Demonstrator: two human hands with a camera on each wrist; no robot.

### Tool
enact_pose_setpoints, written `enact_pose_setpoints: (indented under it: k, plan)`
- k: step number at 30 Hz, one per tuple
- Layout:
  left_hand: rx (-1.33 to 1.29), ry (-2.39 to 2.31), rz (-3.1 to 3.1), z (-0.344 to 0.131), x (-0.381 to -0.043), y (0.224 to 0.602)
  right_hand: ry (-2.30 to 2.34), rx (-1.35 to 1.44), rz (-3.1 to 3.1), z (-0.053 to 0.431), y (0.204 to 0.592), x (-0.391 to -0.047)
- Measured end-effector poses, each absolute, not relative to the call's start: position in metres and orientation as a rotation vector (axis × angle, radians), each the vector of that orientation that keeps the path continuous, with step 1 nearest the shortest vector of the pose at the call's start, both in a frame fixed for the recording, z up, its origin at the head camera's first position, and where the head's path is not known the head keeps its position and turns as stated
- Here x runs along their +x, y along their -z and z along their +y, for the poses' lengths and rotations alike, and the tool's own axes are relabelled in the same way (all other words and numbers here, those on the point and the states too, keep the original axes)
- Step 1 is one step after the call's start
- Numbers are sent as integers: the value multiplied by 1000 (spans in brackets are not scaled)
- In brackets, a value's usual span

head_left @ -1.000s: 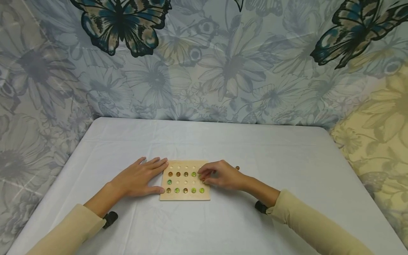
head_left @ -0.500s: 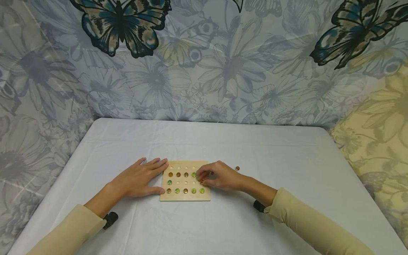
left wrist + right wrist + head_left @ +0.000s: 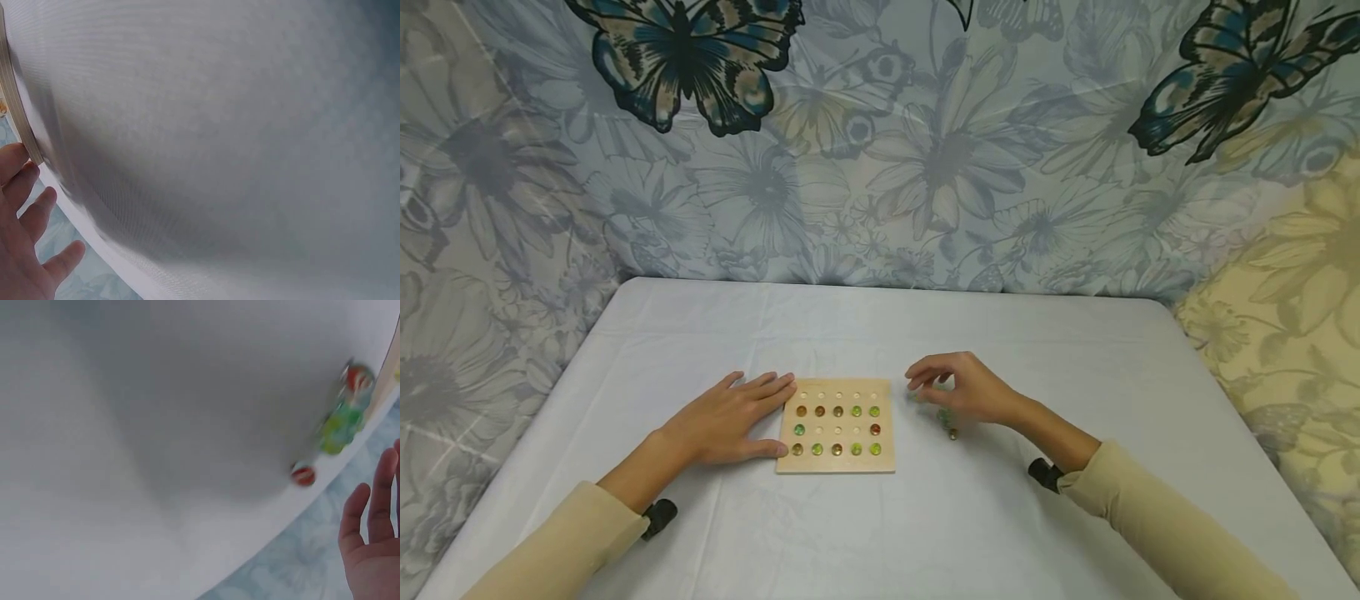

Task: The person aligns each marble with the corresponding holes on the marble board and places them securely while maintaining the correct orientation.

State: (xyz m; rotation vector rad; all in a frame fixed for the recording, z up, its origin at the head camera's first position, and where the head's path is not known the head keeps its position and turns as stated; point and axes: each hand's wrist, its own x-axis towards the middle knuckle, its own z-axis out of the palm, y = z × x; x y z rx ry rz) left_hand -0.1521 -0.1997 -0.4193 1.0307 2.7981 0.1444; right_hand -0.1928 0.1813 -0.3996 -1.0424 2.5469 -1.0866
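A wooden board with rows of round hollows lies on the table, many hollows filled with glass marbles. Across its left edge rests my left hand, fingers spread and thumb at the lower left; the left wrist view catches its fingertips by the board's edge. My right hand hovers off the board's right side, fingers loosely bent, with nothing visible between them. Beneath it are loose marbles, partly hidden by the hand. In the right wrist view, several green marbles cluster near a red-and-white marble. A red marble sits in the third row's right end.
A white cloth covers the table. Behind it hangs a floral fabric with butterflies, and a yellow patterned fabric is on the right. Each wrist bears a small black camera.
My right hand has left the board's right side and moved right and away, over the loose marbles. A red marble now shows in the third row's right hollow. The left hand stays put.
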Motion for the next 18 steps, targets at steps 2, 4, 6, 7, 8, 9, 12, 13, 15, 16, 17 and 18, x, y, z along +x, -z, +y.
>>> enact_pose_setpoints:
  k: [2,4,6,7,8,9,12,13,15,16,17,18]
  plan:
    - [1027,-144,2796,-199,-152,419,1098,-1024,2585,193,399,-197]
    - [1026,-142,2795,-199,-151,419,1110,-994,2615,204,398,-200]
    - [1024,-142,2795,-200,-151,419,1113,-971,2630,213,398,-204]
    - [1023,-141,2796,-200,-151,419,1112,-959,2629,217,398,-205]
    - [1023,-141,2798,-200,-151,419,1107,-942,2625,221,399,-206]
    - [1024,-140,2800,-200,-151,419,1101,-920,2615,225,400,-208]
    - [1026,-139,2802,-200,-152,420,1081,-859,2566,234,404,-210]
    - [1026,-139,2802,-200,-152,420,1075,-840,2546,236,406,-210]
    - [1024,-138,2802,-200,-152,421,1067,-813,2510,239,409,-210]
    - [1022,-140,2801,-200,-152,421,1064,-811,2496,240,409,-210]
    - [1019,-142,2800,-200,-152,421,1058,-808,2485,241,410,-210]
    - [1016,-146,2800,-200,-152,421,1053,-807,2478,241,411,-209]
